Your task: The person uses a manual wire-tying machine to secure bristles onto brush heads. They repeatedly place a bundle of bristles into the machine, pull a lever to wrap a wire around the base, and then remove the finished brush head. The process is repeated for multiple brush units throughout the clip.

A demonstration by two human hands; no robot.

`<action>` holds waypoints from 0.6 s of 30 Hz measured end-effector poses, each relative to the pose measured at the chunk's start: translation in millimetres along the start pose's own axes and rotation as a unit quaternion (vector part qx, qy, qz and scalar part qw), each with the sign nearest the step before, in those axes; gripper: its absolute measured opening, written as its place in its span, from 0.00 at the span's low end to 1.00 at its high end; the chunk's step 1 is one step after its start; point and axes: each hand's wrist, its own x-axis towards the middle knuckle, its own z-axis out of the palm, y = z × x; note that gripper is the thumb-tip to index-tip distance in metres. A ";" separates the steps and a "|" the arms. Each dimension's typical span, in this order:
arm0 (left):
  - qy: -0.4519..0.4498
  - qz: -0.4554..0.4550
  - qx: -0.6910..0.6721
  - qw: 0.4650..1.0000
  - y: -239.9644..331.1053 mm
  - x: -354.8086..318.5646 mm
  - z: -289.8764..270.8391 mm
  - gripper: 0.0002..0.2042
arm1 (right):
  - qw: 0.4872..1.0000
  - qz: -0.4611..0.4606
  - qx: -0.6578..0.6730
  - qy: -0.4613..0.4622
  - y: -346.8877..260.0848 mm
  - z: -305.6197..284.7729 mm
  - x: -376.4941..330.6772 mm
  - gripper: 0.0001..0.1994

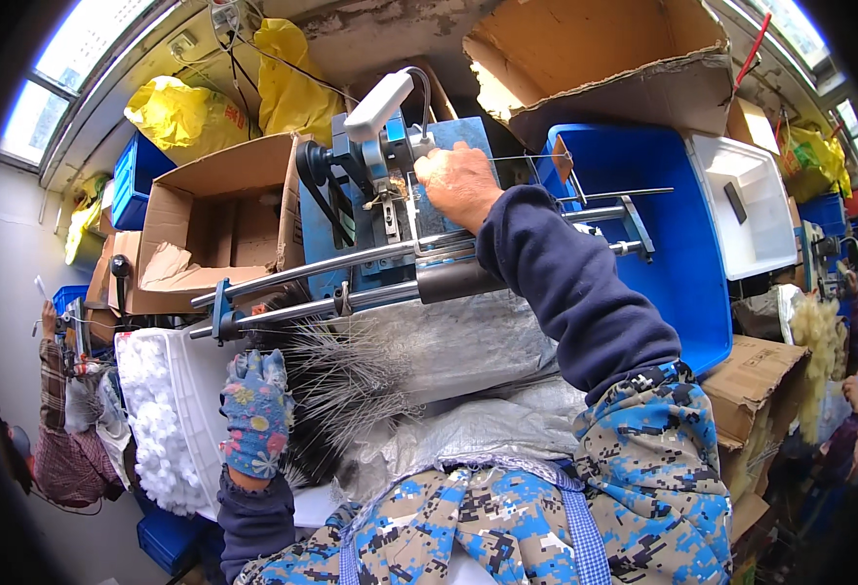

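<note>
My left hand point(256, 414), in a blue floral glove, is beside black bristles point(314, 444) and a spread of thin metal wires point(351, 366). Its fingers point away from me, with gaps between the tips, and I see nothing held in them. Bare and closed, my right hand point(458, 183) rests at the head of a blue bench machine point(375, 171). Its curled fingers hide whatever they grip. A thin rod point(522, 157) runs rightward from near that hand to a small brown plate point(563, 159). Two steel rails point(302, 310) cross the machine's near side.
A silvery plastic sheet point(468, 346) covers the area before me. At left stands a white tray point(190, 409) of white tufts point(156, 405); behind it is an open cardboard box point(219, 229). To the right are a blue bin point(687, 253) and a white bin point(756, 219). Other people work at both sides.
</note>
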 end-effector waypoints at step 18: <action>0.138 0.079 -0.217 0.963 -2.0 -10.6 -15.1 0.11 | 0.993 0.107 0.033 -0.030 1.1 -24.8 -55.2 0.24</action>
